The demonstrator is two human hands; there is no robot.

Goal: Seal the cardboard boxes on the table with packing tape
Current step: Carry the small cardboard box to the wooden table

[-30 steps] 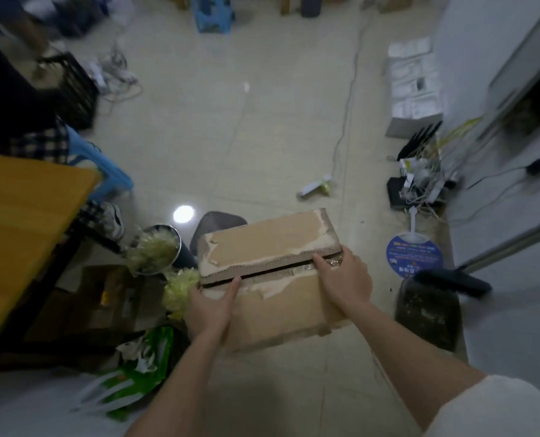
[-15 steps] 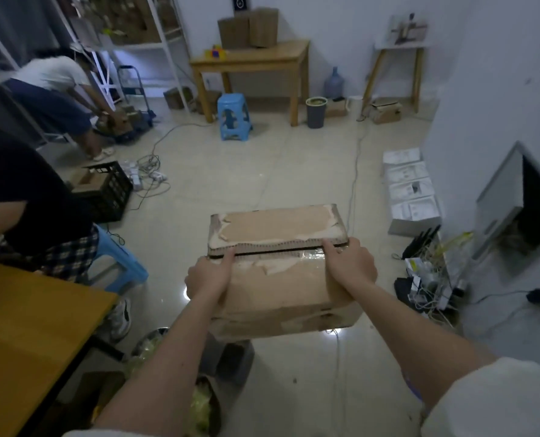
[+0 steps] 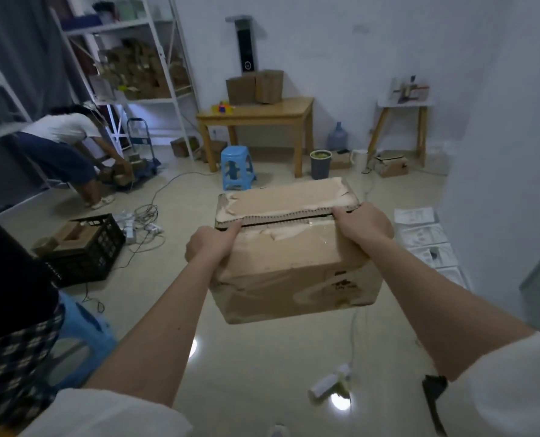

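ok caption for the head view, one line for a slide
Both hands, left and right, carry a worn cardboard box above the floor.

cardboard box | brown, scuffed | top flaps parted | held above floor

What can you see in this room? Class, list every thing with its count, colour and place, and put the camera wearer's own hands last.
Carried cardboard box: one, brown, flaps unsealed, held in mid-air at centre.
Wooden table: one, light brown, at the far wall.
Boxes on table: two, brown, side by side.
Plastic stool: one, blue, in front of the table.
Crate: one, black, on the floor at left.
Water bottle: one, bluish, at the far wall.
Bin: one, grey, beside the table leg.
Shelving: white, stacked with brown boxes, back left.
Bending person: one, white top, by the shelving.
Left hand: grips the box's left flap edge.
Right hand: grips the right flap edge.
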